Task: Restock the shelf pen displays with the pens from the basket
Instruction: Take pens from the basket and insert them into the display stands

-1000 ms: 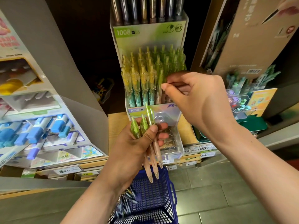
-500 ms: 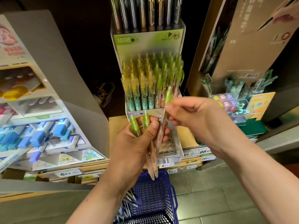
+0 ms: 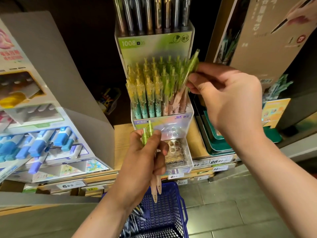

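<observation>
Two green pens (image 3: 147,134) are gripped in the left hand (image 3: 144,162), one single pen (image 3: 190,69) pinched in the right hand (image 3: 228,98).

Shelf: a light wooden shelf board (image 3: 120,134) is running across the middle and carrying three items side by side.
Centre: a clear acrylic tiered pen display with a green header card (image 3: 154,47) is standing upright on the board, and rows of yellow and green pens (image 3: 149,90) are standing in it.
Left: a white-and-grey cardboard display box of blue-capped markers (image 3: 82,93) is sitting near the pen display.
Right: a stack of dark green flat trays (image 3: 217,143) is lying just beside the pen display.
Front edge: white price tags (image 3: 221,161) are lining the board.
Floor: a grey tiled floor (image 3: 240,203) is spreading below, and a blue plastic mesh basket (image 3: 171,208) is sitting in front of the shelf. Whether it is resting on the tiles cannot be told.
</observation>
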Available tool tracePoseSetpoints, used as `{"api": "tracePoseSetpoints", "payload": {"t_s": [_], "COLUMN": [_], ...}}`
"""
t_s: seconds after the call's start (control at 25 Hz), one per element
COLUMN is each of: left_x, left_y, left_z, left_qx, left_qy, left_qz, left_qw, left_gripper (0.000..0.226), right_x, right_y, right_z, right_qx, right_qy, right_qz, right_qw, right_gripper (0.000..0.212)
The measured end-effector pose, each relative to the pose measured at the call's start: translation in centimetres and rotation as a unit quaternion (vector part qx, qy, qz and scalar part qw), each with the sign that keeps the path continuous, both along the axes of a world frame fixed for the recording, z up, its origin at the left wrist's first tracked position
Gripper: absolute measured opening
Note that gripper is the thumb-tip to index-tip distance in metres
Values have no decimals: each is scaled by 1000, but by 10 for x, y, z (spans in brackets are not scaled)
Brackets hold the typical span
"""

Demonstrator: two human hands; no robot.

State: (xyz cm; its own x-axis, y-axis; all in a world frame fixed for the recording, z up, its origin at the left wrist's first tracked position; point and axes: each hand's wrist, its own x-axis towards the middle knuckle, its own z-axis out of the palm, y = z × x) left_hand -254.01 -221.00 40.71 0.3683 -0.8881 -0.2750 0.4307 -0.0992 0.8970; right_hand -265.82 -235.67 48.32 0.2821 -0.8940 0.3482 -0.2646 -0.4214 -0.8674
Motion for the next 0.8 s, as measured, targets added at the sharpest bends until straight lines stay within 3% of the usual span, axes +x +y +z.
{"api": "tracePoseSetpoints", "payload": {"t_s": [0.24, 0.36, 0.56, 0.68, 0.8], "left_x": [1, 2, -3, -6, -7], "left_y": [0, 2, -2, -7, -9], "left_z": [0, 1, 8, 14, 18], "left_qx": [-32, -50, -20, -27, -35], "left_qy": [8, -15, -67, -92, -98], "left_qz": [-15, -33, -37, -49, -72], "left_qw": [999, 998, 997, 994, 992], "left_gripper": [18, 23, 38, 46, 58], "right_x": [9, 10, 9, -1, -9], "right_y": [7, 6, 10, 20, 36], "right_z": [-26, -34, -36, -30, -23], "right_qx": [-107, -104, -43, 5, 189], "right_qy": [73, 68, 107, 85, 29], "right_qz": [14, 13, 17, 44, 189], "right_qw": [991, 992, 993, 995, 963], "right_gripper": [19, 17, 15, 6, 13]}}
